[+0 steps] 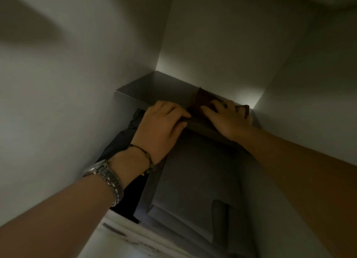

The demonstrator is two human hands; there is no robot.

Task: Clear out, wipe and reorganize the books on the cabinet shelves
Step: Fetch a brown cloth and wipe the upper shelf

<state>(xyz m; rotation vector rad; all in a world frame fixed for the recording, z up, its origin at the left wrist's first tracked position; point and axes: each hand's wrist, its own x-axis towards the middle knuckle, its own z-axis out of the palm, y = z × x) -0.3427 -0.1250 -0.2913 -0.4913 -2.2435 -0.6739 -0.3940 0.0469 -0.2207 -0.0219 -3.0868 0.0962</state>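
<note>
Shelf point(154, 87) sits at frame centre, grey and dim, its far right end lost in glare. I see a dark cloth point(201, 101) on it, partly covered by my right hand point(226, 118), whose straight fingers press flat on the cloth. My left hand point(160, 126) rests on the shelf's front edge just left of the cloth, fingers loosely extended, gripping nothing. Below, grey folded shapes point(193, 180) are hard to make out. A watch point(108, 178) circles my left wrist; printed paper point(135, 242) is cut off at the bottom.
</note>
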